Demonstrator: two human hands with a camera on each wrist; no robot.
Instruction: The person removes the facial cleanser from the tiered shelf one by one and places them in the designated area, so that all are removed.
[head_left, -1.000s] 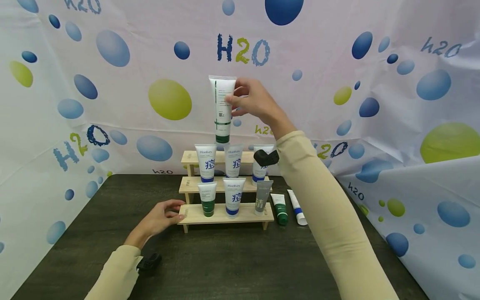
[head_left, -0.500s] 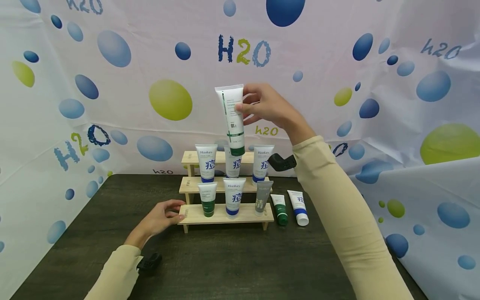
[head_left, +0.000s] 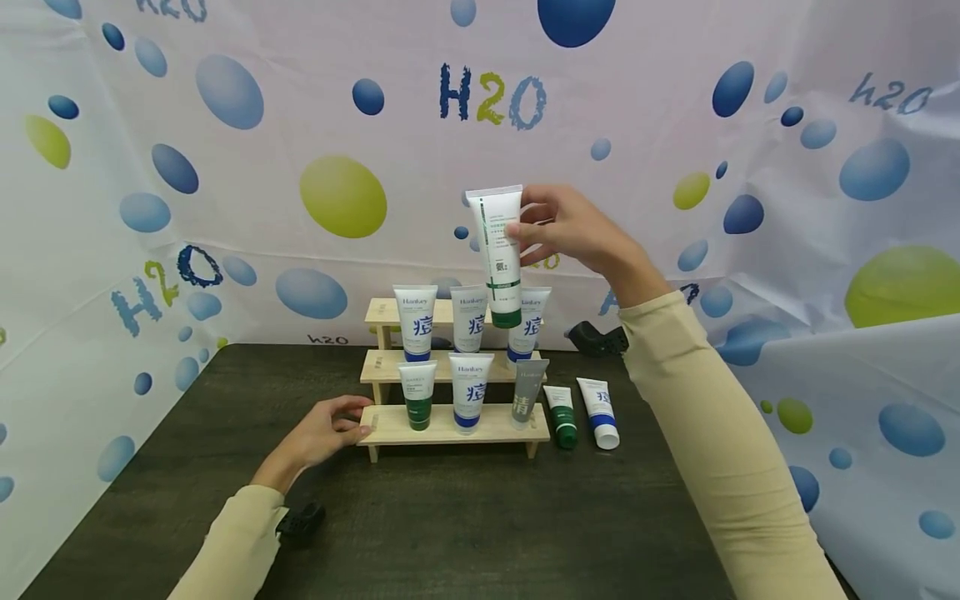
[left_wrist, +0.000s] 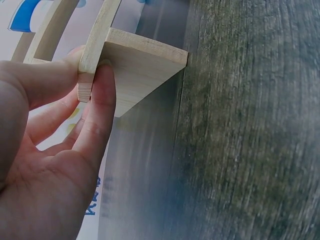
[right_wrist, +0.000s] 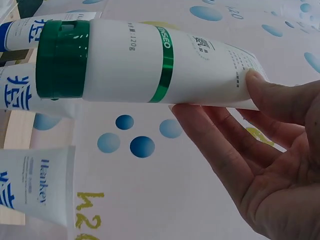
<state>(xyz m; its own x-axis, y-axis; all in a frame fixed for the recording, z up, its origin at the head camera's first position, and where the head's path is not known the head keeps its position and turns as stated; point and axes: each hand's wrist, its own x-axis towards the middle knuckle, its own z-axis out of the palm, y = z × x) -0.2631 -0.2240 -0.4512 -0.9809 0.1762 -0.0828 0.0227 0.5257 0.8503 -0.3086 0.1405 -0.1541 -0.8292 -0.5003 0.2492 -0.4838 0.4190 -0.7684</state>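
My right hand (head_left: pixel 562 225) pinches a large white squeeze tube (head_left: pixel 501 258) with a green cap, thumb in front and fingers behind. The tube hangs cap down, slightly tilted, and overlaps the back-right blue-capped tube (head_left: pixel 529 321) in the head view. In the right wrist view its green cap (right_wrist: pixel 62 59) points left, over the tubes behind. My left hand (head_left: pixel 322 433) pinches the left end of the lowest step of a three-tier wooden stand (head_left: pixel 442 435); the left wrist view shows thumb above the board (left_wrist: pixel 95 50) and a finger under it.
Blue-capped tubes stand on the middle step; a small green-capped tube (head_left: pixel 417 393), a blue-capped tube (head_left: pixel 470 392) and a grey tube (head_left: pixel 527 392) stand on the lowest. Right of the stand, a green-capped tube (head_left: pixel 560 417) and a white-and-blue tube (head_left: pixel 598 412) lie on the dark table (head_left: pixel 450 525).
The right hand has carried the large green-capped tube rightward and down, from above the stand's middle toward its right side. The left hand stays on the stand's lowest step.
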